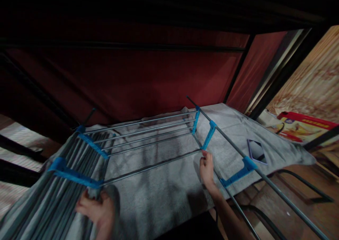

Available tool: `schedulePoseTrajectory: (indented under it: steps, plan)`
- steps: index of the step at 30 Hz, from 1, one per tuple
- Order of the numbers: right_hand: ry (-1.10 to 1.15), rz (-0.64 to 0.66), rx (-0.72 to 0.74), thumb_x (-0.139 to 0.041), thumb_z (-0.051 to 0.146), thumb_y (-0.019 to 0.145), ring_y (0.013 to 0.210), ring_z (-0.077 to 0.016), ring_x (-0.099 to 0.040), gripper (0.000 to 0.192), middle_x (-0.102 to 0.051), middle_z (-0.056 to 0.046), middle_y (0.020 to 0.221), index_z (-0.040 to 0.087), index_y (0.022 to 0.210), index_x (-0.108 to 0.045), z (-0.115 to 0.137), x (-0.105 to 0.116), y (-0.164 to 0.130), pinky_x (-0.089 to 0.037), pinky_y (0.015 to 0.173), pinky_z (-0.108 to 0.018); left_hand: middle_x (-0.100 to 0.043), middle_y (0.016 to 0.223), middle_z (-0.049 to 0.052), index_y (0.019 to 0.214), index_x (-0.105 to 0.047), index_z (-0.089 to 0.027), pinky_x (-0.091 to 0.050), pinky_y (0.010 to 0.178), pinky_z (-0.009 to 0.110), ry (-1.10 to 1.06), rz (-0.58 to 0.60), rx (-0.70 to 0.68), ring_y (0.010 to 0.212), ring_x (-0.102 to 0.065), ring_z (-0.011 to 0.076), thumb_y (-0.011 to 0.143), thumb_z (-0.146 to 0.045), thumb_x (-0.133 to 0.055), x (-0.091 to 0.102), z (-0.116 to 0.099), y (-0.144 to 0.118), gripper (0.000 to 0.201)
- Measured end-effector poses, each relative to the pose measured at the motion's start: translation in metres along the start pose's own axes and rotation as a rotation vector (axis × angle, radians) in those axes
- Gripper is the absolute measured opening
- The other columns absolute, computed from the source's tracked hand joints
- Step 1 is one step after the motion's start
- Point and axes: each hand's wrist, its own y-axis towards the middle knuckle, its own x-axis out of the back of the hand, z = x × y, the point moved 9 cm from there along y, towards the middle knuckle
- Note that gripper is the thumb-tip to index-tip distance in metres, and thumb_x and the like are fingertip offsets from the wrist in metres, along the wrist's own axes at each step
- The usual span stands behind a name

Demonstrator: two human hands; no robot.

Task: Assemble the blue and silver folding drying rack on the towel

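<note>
A partly assembled rack of grey tubes and blue plastic connectors lies across a light grey cloth (159, 190). My left hand (96, 210) is closed at the lower end of a blue connector (76, 178), its fingers curled at the upright there. With finger and thumb, my right hand (208, 169) pinches the right end of a crossbar tube (153, 166), just below another blue connector (209, 135). Several finished crossbars (148, 128) span the far part of the rack. A further blue connector (238, 172) on the right side has no crossbar in it.
Several loose grey tubes (60, 201) lie in a bundle at the left. A phone (256, 151) rests on the cloth at the right. Beyond it is a red and yellow box (307, 127). Dark frame posts and a red panel (148, 81) enclose the back.
</note>
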Motion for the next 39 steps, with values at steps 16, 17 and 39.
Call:
schedulePoseTrajectory:
  steps: [16, 17, 39]
  plan:
    - [-0.491, 0.426, 0.463, -0.040, 0.017, 0.100, 0.119, -0.0296, -0.066, 0.035, -0.075, -0.019, 0.121, 0.015, 0.115, -0.072, 0.004, -0.097, 0.014, -0.045, 0.113, -0.051, -0.073, 0.129, 0.021, 0.123, -0.074, -0.012, -0.042, 0.118, 0.059, 0.357, 0.337, -0.561, 0.129, -0.063, 0.0350, 0.106, -0.032, -0.037, -0.080, -0.063, -0.041, 0.045]
    - [-0.483, 0.424, 0.467, -0.039, 0.018, 0.100, 0.117, -0.0301, -0.067, 0.036, -0.075, -0.019, 0.119, 0.016, 0.114, -0.072, 0.004, -0.096, 0.012, -0.045, 0.112, -0.052, -0.073, 0.129, 0.021, 0.124, -0.073, -0.011, -0.040, 0.120, 0.059, 0.374, 0.344, -0.560, 0.131, -0.062, 0.0350, 0.107, -0.030, -0.036, -0.080, -0.064, -0.043, 0.045]
    - [-0.173, 0.210, 0.056, -0.044, 0.036, 0.084, 0.129, -0.0367, -0.057, 0.058, -0.059, -0.022, 0.139, 0.014, 0.134, -0.060, 0.020, -0.068, 0.110, -0.044, 0.114, -0.055, -0.050, 0.160, 0.026, 0.143, -0.059, -0.010, -0.033, 0.124, 0.062, 0.445, 0.226, -0.684, 0.153, -0.042, 0.0380, 0.098, -0.015, -0.046, -0.056, -0.161, 0.024, 0.047]
